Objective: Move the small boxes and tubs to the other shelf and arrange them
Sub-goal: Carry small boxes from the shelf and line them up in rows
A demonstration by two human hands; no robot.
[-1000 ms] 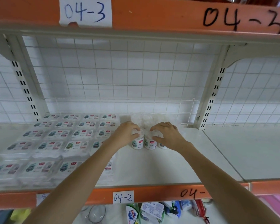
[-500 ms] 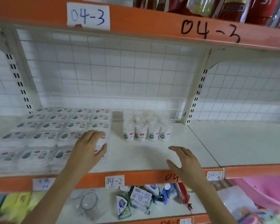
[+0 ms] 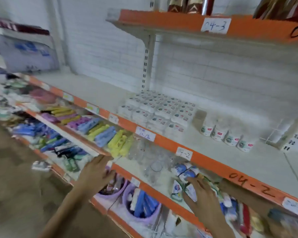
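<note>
Small white tubs (image 3: 226,134) stand in a diagonal row on the pale shelf marked 04-2 (image 3: 258,162), right of a block of flat white boxes (image 3: 159,109) laid in rows. My left hand (image 3: 97,172) hovers low in front of the lower shelves, fingers straight and holding nothing. My right hand (image 3: 202,194) is spread out in front of the shelf below, over some packets, also holding nothing. Both hands are well below and away from the tubs. The frame is blurred.
Rolled coloured cloths (image 3: 100,131) fill the lower left shelf. Purple baskets (image 3: 141,205) sit on the bottom shelf, clear glass items (image 3: 151,162) and packets (image 3: 184,179) on the one above. The orange upper shelf 04-3 (image 3: 215,25) overhangs. Brown floor (image 3: 15,186) lies at the left.
Both hands let go of the tubs and drew back and down from the shelf. The view has swung to the left, so the tubs and boxes now sit at the right.
</note>
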